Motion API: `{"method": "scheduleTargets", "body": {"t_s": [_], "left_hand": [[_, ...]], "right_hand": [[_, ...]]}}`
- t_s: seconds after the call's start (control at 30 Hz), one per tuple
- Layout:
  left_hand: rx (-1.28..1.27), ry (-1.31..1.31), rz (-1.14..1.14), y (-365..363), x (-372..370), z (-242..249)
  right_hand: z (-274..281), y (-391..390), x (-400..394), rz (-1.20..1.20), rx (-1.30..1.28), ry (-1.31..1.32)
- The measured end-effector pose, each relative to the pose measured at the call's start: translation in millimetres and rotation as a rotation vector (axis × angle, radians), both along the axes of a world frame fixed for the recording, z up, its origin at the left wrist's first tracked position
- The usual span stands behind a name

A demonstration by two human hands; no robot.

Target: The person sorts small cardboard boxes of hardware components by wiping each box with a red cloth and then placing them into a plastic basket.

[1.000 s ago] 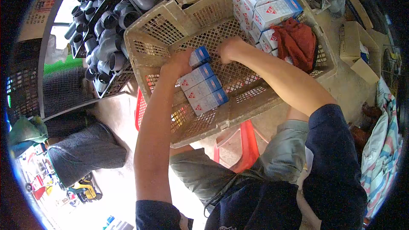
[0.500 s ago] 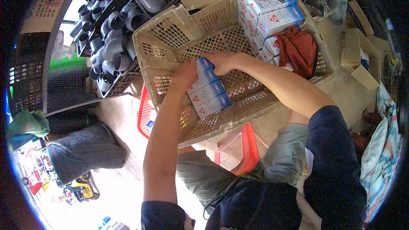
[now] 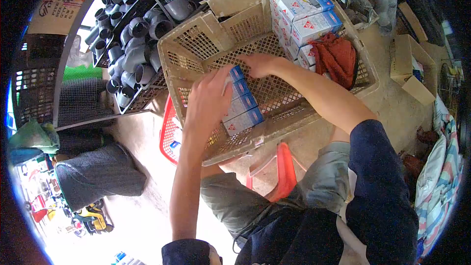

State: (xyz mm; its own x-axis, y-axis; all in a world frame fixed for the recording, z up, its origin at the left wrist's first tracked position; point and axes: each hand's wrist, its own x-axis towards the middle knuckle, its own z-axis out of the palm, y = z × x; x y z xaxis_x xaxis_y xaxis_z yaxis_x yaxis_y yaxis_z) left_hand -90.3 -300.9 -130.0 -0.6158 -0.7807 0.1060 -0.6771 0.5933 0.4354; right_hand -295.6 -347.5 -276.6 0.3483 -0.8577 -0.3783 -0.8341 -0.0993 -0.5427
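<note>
1. Head view, looking down. A beige plastic crate (image 3: 194, 44) with lattice walls sits tilted in front of the person, resting over a red stool (image 3: 284, 172).
2. A row of four small blue-and-white boxes (image 3: 240, 103) lies on the crate floor against its near left wall, side by side, running from near to far.
3. Left hand (image 3: 208, 100): lies over the left side of the row, fingers spread and pointing far, palm down on the boxes. It covers part of them; not curled round any one box. Reads as a loose, flat touch, nothing grasped.
4. Right hand (image 3: 260, 64): at the far end of the row, fingertips touching the farthest box. Fingers bent, but whether they pinch that box or only press on it I cannot tell.
5. Far right corner of the crate: a stack of larger blue-and-white cartons (image 3: 304, 7), several layers high, against the wall.
6. A red cloth (image 3: 338, 56) is bunched just right of and nearer than that stack, inside the crate.
7. Left of the crate, outside: a dark rack of grey pipe elbows (image 3: 130, 34), many pieces, open ends facing up.
8. Right of the crate, on the ground: an open cardboard box (image 3: 409, 64).
9. The person wears a dark blue top; both forearms bare.
</note>
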Motion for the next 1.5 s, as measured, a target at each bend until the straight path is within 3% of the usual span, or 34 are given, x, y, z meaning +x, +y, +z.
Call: {"method": "scheduleTargets", "body": {"t_s": [0.13,0.2,0.23,0.27,0.3,0.37,0.43,0.5,0.63,0.7,0.77,0.9,0.93,1.03,1.13,1.23,1.43,1.5], "left_hand": [[0.143,0.329,0.114,96,30,79],[0.204,0.431,0.009,143,52,100],[0.287,0.71,-0.014,186,73,90],[0.34,0.802,0.076,203,74,96],[0.259,0.811,0.041,212,76,99],[0.092,0.818,-0.023,221,81,106],[-0.051,0.841,-0.049,222,84,125],[-0.241,0.959,-0.095,213,78,140],[-0.033,0.957,-0.219,211,87,190],[-0.098,0.903,-0.189,218,88,198],[-0.075,0.899,-0.155,222,84,203],[0.084,0.959,-0.046,233,63,217],[0.108,0.966,-0.031,235,58,219],[0.152,0.971,-0.038,238,41,223],[0.146,0.946,-0.088,240,25,221],[0.119,0.899,-0.155,245,10,218],[-0.018,0.797,-0.328,243,-28,208],[-0.112,0.746,-0.386,229,-48,197]], "right_hand": [[25,-6,-10,0.039,-0.232,0.115],[79,-2,-18,-0.052,-0.219,0.002],[106,0,-25,-0.157,-0.206,0.08],[131,15,-34,-0.158,-0.291,0.124],[147,32,-46,-0.148,-0.378,0.138],[167,76,-66,-0.337,-0.534,0.059],[183,122,-76,-0.547,-0.619,0.157],[156,150,-113,-0.561,-0.692,0.353],[135,185,-125,-0.624,-0.665,0.385],[131,189,-126,-0.649,-0.718,0.352],[135,188,-127,-0.692,-0.611,0.39],[129,183,-136,-0.757,-0.647,0.313],[132,187,-133,-0.807,-0.665,0.246],[120,197,-148,-0.935,-0.784,-0.274],[105,217,-154,-1.018,-1.085,-0.759],[97,246,-171,-1.142,-0.93,-1.498],[73,296,-207,-1.207,-0.676,-2.05],[62,310,-223,-0.944,-0.568,-2.27]]}}
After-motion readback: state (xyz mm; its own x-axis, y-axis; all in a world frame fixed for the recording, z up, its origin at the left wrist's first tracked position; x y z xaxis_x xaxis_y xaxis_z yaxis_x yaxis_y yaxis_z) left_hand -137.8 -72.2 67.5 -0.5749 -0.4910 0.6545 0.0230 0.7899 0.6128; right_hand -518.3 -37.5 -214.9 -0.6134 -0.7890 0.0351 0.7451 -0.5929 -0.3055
